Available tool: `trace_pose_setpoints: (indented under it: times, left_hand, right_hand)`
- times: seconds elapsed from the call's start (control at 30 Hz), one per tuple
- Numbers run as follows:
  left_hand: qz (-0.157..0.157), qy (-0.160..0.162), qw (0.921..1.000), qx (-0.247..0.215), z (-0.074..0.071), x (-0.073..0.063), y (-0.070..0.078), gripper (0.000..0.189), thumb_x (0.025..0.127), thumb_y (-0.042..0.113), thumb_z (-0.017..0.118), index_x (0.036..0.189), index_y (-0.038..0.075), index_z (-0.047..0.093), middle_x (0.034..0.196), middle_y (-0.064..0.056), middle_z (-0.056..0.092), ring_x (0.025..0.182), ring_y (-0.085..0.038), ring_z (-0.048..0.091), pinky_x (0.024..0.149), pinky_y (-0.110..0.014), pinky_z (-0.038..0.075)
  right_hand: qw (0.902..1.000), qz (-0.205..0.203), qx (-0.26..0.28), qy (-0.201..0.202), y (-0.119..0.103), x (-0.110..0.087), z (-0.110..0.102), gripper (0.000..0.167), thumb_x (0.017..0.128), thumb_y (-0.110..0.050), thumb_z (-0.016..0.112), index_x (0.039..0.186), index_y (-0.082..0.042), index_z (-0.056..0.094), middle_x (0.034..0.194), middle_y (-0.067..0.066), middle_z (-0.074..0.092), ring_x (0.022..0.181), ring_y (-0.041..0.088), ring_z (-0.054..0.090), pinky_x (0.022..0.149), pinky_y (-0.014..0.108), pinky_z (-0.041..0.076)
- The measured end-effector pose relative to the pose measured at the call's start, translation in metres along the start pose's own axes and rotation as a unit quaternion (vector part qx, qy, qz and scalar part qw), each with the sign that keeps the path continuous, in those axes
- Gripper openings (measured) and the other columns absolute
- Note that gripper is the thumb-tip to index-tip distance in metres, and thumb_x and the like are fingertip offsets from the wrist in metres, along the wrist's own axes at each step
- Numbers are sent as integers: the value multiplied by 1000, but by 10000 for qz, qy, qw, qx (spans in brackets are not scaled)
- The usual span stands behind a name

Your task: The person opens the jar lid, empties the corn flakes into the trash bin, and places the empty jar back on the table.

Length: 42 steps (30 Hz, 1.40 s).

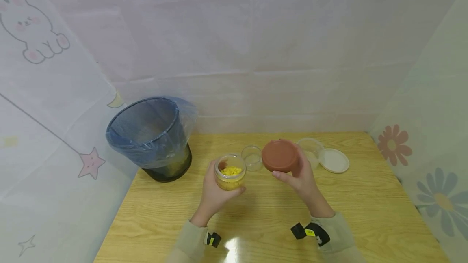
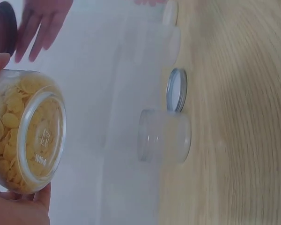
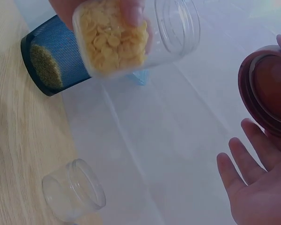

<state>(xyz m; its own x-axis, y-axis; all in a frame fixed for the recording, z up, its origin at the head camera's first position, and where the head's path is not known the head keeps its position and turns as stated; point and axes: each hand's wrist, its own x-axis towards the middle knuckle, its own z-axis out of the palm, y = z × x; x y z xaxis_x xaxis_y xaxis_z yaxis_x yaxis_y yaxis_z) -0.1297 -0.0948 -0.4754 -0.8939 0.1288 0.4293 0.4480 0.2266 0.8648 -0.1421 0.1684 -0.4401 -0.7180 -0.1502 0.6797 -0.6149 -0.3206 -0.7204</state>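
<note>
My left hand (image 1: pixel 215 196) grips a clear jar (image 1: pixel 231 184) part filled with yellow flakes, its mouth uncovered. From below, the left wrist view shows embossed marks on the jar's base, with flakes (image 2: pixel 9 126) pressed against the side. To its right, my right hand (image 1: pixel 302 181) pinches a round reddish-brown lid (image 1: pixel 280 156) at its edge, apart from the jar. The lid's ridged underside (image 3: pixel 271 89) appears in the right wrist view, with several fingers of that hand spread below it. Both things are held above the wooden table (image 1: pixel 263 222).
Behind the hands stand a small clear jar (image 1: pixel 251 161) and a translucent container (image 1: pixel 310 145). A white round lid (image 1: pixel 334 160) lies at right; a silver-rimmed lid (image 2: pixel 177 89) is near the small jar. At left stands a mesh bin (image 1: pixel 164 171) with a blue bag liner.
</note>
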Motion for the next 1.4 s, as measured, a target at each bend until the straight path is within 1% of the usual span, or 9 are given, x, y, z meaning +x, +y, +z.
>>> trace_pose_setpoints:
  times: [0.13,0.2,0.43,0.6,0.73,0.93,1.07,1.3,1.4]
  left_hand:
    - [42,218,9997,58,-15,-6,4,94,60,-2,95,141,6,49,130,-17,54,122,-37,50,98,-58,44]
    - [27,320,9994,129,-23,-9,4,93,60,-1,95,141,8,50,129,-17,54,121,-36,50,98,-57,44]
    - [101,635,9977,199,-54,-13,7,92,63,7,97,142,10,49,130,-8,52,120,-31,49,99,-39,45]
    - [414,995,9934,392,-76,-13,12,94,62,3,96,143,8,49,131,-10,54,119,-36,51,99,-30,44]
    - [524,1356,9874,629,-93,-15,19,97,58,-3,96,142,2,49,128,-15,56,116,-32,52,98,-26,43]
    - [694,1750,9772,980,-109,-16,47,93,55,-13,90,137,-12,46,123,-29,52,110,-34,49,93,-23,41]
    - [526,1919,9737,1106,-119,-16,68,90,57,-16,88,135,-15,44,122,-32,50,111,-33,49,94,-23,41]
    - [625,2269,9619,1391,-151,-14,46,95,55,-8,93,138,-5,49,123,-15,55,113,-22,50,94,-25,40]
    - [704,2375,9567,1527,-160,-11,51,96,54,-7,94,139,-3,49,122,-17,55,112,-20,50,94,-26,39]
  right_hand:
    - [9999,93,-91,58,1,-3,-1,76,81,10,75,146,16,36,136,18,56,122,27,56,99,33,50]
    - [9999,131,-98,44,1,-3,-1,77,81,10,76,146,15,35,138,19,55,123,27,55,99,33,50]
    - [9998,182,-46,-24,3,-3,0,79,80,16,73,148,15,33,141,23,52,127,29,53,101,34,49]
    - [9993,300,-243,-3,4,-3,0,80,79,17,72,149,14,33,138,18,54,124,26,55,102,32,47]
    - [9983,362,-445,-45,6,-2,1,83,79,17,72,152,11,33,139,21,53,125,25,54,102,31,46]
    - [9968,510,-622,-9,9,-1,1,88,77,18,74,153,9,32,139,23,50,125,23,52,98,29,48]
    - [9969,509,-590,61,12,0,3,84,74,21,76,147,11,37,137,18,52,122,24,52,96,30,48]
    - [9925,740,-974,-33,17,1,3,85,73,20,78,148,9,40,140,24,46,124,26,48,95,26,50]
    - [9892,937,-1128,-58,20,0,4,86,73,18,80,148,7,41,140,25,44,124,25,49,95,25,50]
